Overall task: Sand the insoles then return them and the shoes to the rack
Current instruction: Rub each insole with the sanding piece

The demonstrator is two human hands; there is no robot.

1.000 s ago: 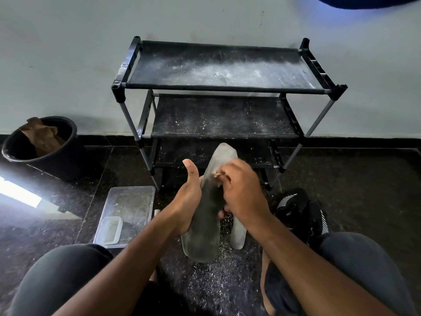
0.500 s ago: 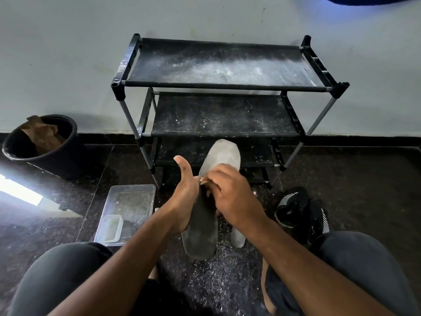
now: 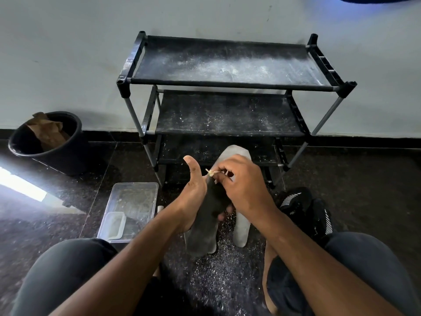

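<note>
My left hand [image 3: 193, 199] grips a grey insole [image 3: 205, 231] from the left, thumb raised, fingers wrapped underneath. The insole stands tilted, toe end up in front of the rack. Against the insole's upper part, my right hand [image 3: 243, 185] pinches a small tan scrap of sandpaper [image 3: 211, 172]. A second pale insole [image 3: 241, 229] lies on the floor just right of the held one. Black shoes [image 3: 303, 208] with white stripes sit on the floor to the right, beside my knee. The black three-tier rack [image 3: 227, 85] stands against the wall with dusty shelves.
A clear plastic tray [image 3: 134, 201] holding a small container lies on the floor at left. A black bucket [image 3: 54, 151] with brown paper stands by the wall, far left. Pale sanding dust covers the dark floor between my knees.
My right hand has slid up and down along the insole's upper part with the sandpaper. The left hand has tilted and shifted the insole slightly.
</note>
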